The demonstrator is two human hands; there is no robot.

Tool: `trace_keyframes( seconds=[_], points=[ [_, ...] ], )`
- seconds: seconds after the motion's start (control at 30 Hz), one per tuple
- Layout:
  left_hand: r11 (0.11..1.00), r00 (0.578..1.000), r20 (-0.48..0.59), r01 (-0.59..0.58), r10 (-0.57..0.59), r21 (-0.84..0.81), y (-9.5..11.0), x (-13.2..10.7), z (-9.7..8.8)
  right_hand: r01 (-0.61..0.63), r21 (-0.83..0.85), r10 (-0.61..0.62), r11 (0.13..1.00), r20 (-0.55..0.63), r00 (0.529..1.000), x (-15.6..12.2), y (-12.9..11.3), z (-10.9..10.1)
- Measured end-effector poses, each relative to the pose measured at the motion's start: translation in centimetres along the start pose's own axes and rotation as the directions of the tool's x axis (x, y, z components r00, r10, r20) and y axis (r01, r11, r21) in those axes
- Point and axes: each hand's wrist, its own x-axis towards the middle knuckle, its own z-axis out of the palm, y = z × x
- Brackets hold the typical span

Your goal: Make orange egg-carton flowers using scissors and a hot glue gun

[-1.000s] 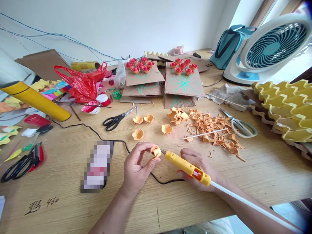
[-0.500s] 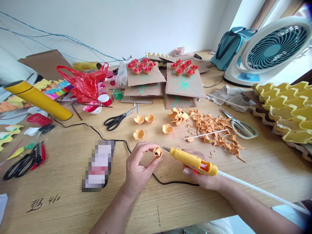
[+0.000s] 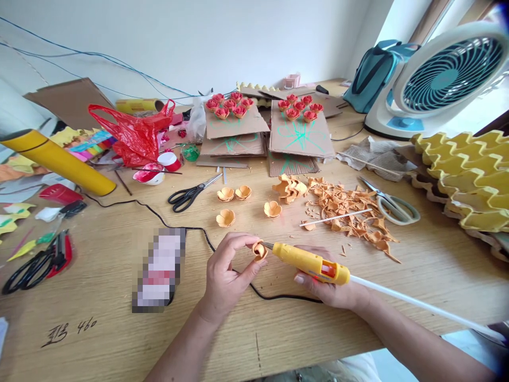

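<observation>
Between the thumb and fingers of my left hand (image 3: 228, 270) is a small orange paper flower (image 3: 260, 251), its opening turned toward me. My right hand (image 3: 334, 289) grips a yellow hot glue gun (image 3: 306, 260), whose metal tip meets the flower's upper right rim. A long white glue stick (image 3: 417, 305) runs out of the gun's back end. Beyond my hands, several orange cup-shaped flowers (image 3: 272, 209) rest on the table. Behind them sits a larger cut orange piece (image 3: 289, 188), beside a heap of orange scraps (image 3: 350, 212).
Black scissors (image 3: 193, 193) and pale-handled scissors (image 3: 397, 208) lie on the table (image 3: 119, 345). Red flowers stand on stacked cardboard (image 3: 300, 139) at the back. A fan (image 3: 441, 79) and yellow egg trays (image 3: 465, 180) occupy the right. A blurred-out phone (image 3: 159, 270) lies left of my hands.
The glue gun has moved slightly left, and its tip, apart from the flower before, now reaches its rim. The flower has shifted a little in my left hand.
</observation>
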Motion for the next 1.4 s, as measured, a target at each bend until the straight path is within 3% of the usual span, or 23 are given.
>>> trace_keyframes(
  seconds=[0.57,0.83,1.03,1.1,1.17,1.27,1.33,1.4],
  points=[
    [1.0,1.0,-0.013,0.01,-0.01,-0.004,-0.2,0.0,0.1,-0.047,-0.009,0.048,0.999,0.027,0.999,-0.5,0.4,0.2],
    [1.0,1.0,-0.025,0.019,-0.019,0.003,0.0,-0.1,0.3,-0.062,-0.104,0.067,0.993,0.046,0.997,-0.7,0.4,0.0],
    [0.998,0.999,-0.024,0.039,-0.04,-0.057,-0.1,-0.2,0.3,0.014,-0.208,0.0,0.978,0.068,0.998,-0.6,0.3,-0.4],
    [0.995,0.998,-0.018,0.052,-0.054,-0.083,0.0,-0.2,0.3,-0.033,-0.199,0.044,0.979,0.047,0.998,-0.4,0.1,-0.4],
    [0.991,0.997,-0.025,0.072,-0.075,-0.114,0.1,-0.3,0.4,-0.15,-0.138,0.148,0.979,-0.021,0.989,-0.1,0.1,-0.3],
    [0.985,0.995,-0.017,0.099,-0.102,-0.145,0.3,-0.5,0.8,-0.382,0.133,0.392,0.914,-0.053,0.919,0.6,0.1,0.1],
    [0.985,0.994,0.002,0.112,-0.113,-0.134,0.4,-0.6,1.2,-0.473,0.402,0.495,0.784,0.056,0.867,1.1,0.1,0.5],
    [0.988,0.993,0.023,0.115,-0.113,-0.104,0.6,-0.7,1.6,-0.47,0.632,0.52,0.616,0.123,0.845,1.3,0.1,1.1]
  ],
)
